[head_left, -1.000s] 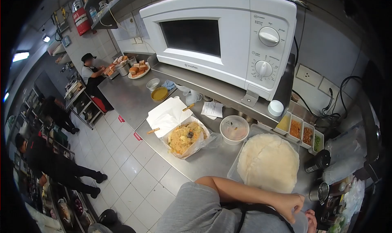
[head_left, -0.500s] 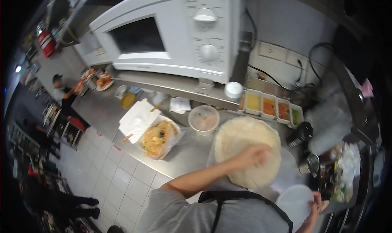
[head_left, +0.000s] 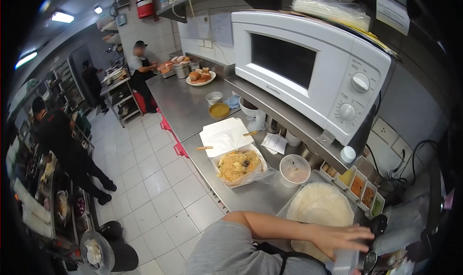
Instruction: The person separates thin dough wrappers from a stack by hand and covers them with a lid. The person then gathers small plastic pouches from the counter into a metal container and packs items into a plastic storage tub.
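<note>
My left hand (head_left: 340,239) reaches across to the right with its fingers stretched out and slightly blurred. Directly below it is a clear plastic piece (head_left: 346,261), like a lid or tub; I cannot tell whether the palm touches it. My left forearm passes over a large, round, pale sheet like a thin dough wrapper (head_left: 320,200), hiding part of it. A clear round tub (head_left: 294,170) stands beyond the sheet. My right hand is outside the visible area.
An open white box of noodles (head_left: 239,165) stands on the steel counter (head_left: 181,101). Small trays of fillings (head_left: 357,186) line the wall side, below a microwave (head_left: 308,67). A black-topped bottle (head_left: 377,224) stands at right. Co-workers (head_left: 140,72) are farther off.
The view has swung left and up, showing more of the kitchen. My left hand has moved from over the pale sheet to its right. My right hand, earlier holding a translucent round lid, has left view.
</note>
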`<state>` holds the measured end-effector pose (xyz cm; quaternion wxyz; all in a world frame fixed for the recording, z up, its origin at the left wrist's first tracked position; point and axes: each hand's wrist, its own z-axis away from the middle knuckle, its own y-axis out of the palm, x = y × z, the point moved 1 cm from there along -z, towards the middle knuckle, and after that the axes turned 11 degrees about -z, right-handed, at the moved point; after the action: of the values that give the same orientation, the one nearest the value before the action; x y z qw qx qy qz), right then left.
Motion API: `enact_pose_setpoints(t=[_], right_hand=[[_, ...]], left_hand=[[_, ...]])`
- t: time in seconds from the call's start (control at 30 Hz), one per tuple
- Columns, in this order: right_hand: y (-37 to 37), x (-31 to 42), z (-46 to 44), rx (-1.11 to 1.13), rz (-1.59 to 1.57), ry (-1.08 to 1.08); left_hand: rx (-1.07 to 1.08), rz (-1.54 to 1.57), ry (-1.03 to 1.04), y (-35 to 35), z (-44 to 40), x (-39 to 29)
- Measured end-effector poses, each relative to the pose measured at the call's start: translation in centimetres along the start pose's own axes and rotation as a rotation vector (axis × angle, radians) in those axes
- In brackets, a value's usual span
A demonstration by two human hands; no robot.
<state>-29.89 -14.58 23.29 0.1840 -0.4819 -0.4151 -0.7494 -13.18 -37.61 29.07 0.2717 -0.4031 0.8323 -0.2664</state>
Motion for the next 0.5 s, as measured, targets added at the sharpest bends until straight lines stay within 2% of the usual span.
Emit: enact_pose_setpoints(t=[0.07, 0.17, 0.27, 0.37, 0.4, 0.5], right_hand=[[0.9, -0.8, -0.4, 0.043, -0.039, 0.088], [2.0, -1.7, -1.0, 0.093, -0.089, 0.204], [2.3, -2.3, -1.4, 0.122, -0.133, 0.310], [1.8, -2.6, -1.4, 0.136, -0.109, 0.386], [1.3, -2.9, -1.4, 0.125, -0.040, 0.404], [-0.7, -4.1, -0.9, 0.108, 0.715, 0.409]], left_hand=[[-0.016, 0.060, 0.222, -0.2, -1.2, -0.2], [0.163, 0.059, 0.112, -1.1, -1.9, -0.4], [0.042, 0.059, 0.051, -3.7, -1.9, -0.9], [-0.231, -0.135, 0.044, -6.2, -1.9, 0.1], [-0.272, -0.127, -0.022, -7.3, -2.0, 0.3], [-0.381, -0.087, -0.208, -10.9, -2.0, -0.2]])
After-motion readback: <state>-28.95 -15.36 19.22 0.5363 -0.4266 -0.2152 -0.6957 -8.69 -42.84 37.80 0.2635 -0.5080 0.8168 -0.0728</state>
